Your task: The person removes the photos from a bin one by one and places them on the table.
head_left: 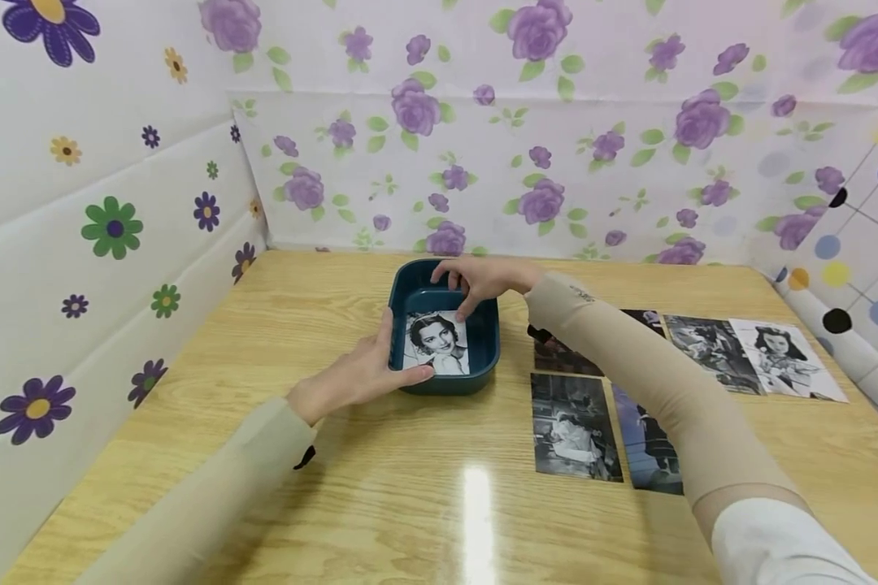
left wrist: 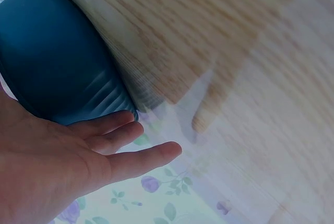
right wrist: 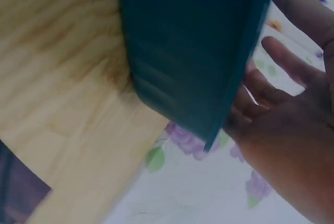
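Note:
A dark teal plastic bin (head_left: 486,349) stands on the table, with a black-and-white portrait photo (head_left: 437,343) inside it. My left hand (head_left: 354,375) rests against the bin's left side, its fingers extended and the thumb along the near rim. In the left wrist view, the fingers (left wrist: 117,129) lie beside the bin's ribbed wall (left wrist: 68,62). Over the far right part of the bin is my right hand (head_left: 483,280), loosely bent, its thumb tip at the photo's upper right corner. The right wrist view shows its fingers (right wrist: 289,65) spread apart over the bin's rim.
Right of the bin, several photo prints lie on the wooden table (head_left: 410,496), including a dark one (head_left: 576,429), a purple-toned one (head_left: 647,447) and a light portrait (head_left: 783,357). My right forearm crosses over some. Flower-patterned sheets (head_left: 483,162) stand behind and at the left.

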### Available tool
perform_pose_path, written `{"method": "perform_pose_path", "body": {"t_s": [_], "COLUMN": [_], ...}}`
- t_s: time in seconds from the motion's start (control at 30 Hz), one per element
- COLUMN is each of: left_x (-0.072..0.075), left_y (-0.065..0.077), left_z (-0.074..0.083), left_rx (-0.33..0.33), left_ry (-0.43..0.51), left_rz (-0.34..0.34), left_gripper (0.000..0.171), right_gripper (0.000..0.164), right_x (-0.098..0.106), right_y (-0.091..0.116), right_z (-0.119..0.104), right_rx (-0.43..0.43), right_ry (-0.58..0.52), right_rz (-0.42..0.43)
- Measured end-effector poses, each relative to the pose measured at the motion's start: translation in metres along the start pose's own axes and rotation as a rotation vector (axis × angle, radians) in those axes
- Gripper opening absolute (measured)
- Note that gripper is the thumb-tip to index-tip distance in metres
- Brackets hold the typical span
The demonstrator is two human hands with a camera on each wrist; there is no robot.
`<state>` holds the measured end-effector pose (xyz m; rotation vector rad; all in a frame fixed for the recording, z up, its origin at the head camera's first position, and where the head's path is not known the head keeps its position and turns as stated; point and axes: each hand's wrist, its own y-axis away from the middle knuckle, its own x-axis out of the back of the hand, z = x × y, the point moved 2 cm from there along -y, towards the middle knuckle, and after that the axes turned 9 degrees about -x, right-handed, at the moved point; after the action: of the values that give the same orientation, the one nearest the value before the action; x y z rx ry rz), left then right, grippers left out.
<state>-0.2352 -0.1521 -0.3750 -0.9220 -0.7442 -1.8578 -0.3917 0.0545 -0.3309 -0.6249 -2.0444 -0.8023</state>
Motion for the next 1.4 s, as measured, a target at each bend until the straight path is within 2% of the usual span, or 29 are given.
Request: {"method": "perform_pose_path", "body": {"t_s": [0.17, 0.27, 0.4, 0.5, 0.73, 1.1, 1.27, 1.4], "left_x": [-0.002, -0.004, -0.005, -0.003, -0.003, 0.0, 0.002, 0.004], "left_y": [-0.002, -0.003, -0.004, -0.005, -0.005, 0.001, 0.003, 0.005], "left_z": [0.003, 0.005, 0.006, 0.007, 0.006, 0.002, -0.001, -0.002], "left_rx": [-0.009, -0.027, -0.028, -0.011, -0.014, 0.001, 0.01, 0.018], "left_ry": [0.011, 0.026, 0.025, 0.008, 0.005, 0.018, 0.016, 0.018], "left_rz": [-0.022, -0.018, -0.012, -0.015, -0.022, -0.019, -0.015, -0.012], "left_gripper": [0.128, 0.127, 0.126, 0.126, 0.126, 0.125, 0.125, 0.126], "right_gripper": [0.079, 0.081, 0.082, 0.082, 0.083, 0.08, 0.076, 0.075], "right_x": [-0.008, -0.012, -0.014, -0.014, -0.018, -0.024, -0.025, -0.025], "right_y": [-0.012, -0.017, -0.019, -0.02, -0.025, -0.035, -0.038, -0.04], "right_z": [0.001, 0.004, 0.007, 0.006, 0.005, 0.001, -0.002, -0.007], "right_rx": [-0.072, -0.098, -0.119, -0.122, -0.14, -0.098, -0.119, -0.131], "right_ry": [0.211, 0.302, 0.362, 0.362, 0.333, 0.341, 0.358, 0.319], "right_rz": [-0.154, -0.182, -0.194, -0.193, -0.188, -0.136, -0.146, -0.156]}}
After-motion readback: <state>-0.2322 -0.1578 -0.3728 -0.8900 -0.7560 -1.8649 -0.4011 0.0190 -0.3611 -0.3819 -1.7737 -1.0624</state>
